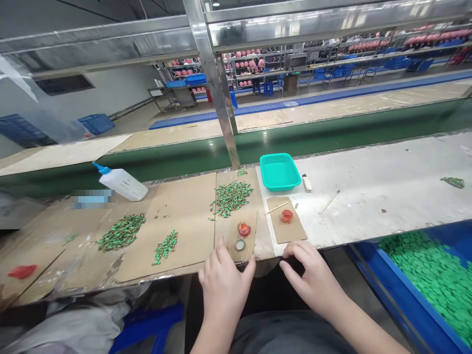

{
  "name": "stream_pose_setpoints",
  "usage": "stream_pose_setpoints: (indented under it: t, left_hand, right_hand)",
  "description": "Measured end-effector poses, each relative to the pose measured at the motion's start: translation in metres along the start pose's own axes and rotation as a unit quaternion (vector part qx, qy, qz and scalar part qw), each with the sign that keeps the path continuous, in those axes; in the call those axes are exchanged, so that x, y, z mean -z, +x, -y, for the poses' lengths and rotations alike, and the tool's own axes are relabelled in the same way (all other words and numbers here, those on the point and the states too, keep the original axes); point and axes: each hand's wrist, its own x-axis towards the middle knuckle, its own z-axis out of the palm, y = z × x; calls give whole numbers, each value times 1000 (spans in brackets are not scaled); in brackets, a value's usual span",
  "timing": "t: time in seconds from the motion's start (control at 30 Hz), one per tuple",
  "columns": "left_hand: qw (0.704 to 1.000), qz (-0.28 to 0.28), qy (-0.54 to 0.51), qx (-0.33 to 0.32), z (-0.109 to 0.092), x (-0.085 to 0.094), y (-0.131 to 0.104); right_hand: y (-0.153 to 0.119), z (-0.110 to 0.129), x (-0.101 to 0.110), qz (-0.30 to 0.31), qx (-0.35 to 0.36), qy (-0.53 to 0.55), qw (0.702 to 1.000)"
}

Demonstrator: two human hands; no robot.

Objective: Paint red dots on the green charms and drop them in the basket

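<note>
My left hand [226, 273] is at the table's front edge with thumb and fingers apart, holding nothing. Just beyond it, a small red container [244, 229] and a bottle cap [240, 245] sit on a cardboard piece. My right hand [308, 270] hovers at the edge, fingers curved and apart from the thumb, with nothing between them. Beyond that hand, an orange-red cap [286, 216] and a thin stick [276, 208] lie on another cardboard square [291, 235]. A pile of small green and gold pieces [232, 198] lies behind the red container.
A turquoise basket [280, 172] stands at the back beside a white lighter-like object [307, 183]. Another stick [329, 202] lies to the right. Left are more green piles [121, 232] and a tilted white bottle [123, 184]. A blue crate [391, 280] of green discs is at lower right.
</note>
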Motion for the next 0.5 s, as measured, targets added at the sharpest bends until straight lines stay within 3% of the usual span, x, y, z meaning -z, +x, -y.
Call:
stream_pose_setpoints:
  t: [0.17, 0.5]
  left_hand:
    - [1000, 8, -8, -15, 9, 1, -7]
    - [998, 39, -45, 0, 7, 1, -7]
  right_hand:
    - [-4, -8, 6, 4, -6, 18, 1000]
    - [-8, -14, 9, -7, -6, 27, 1000]
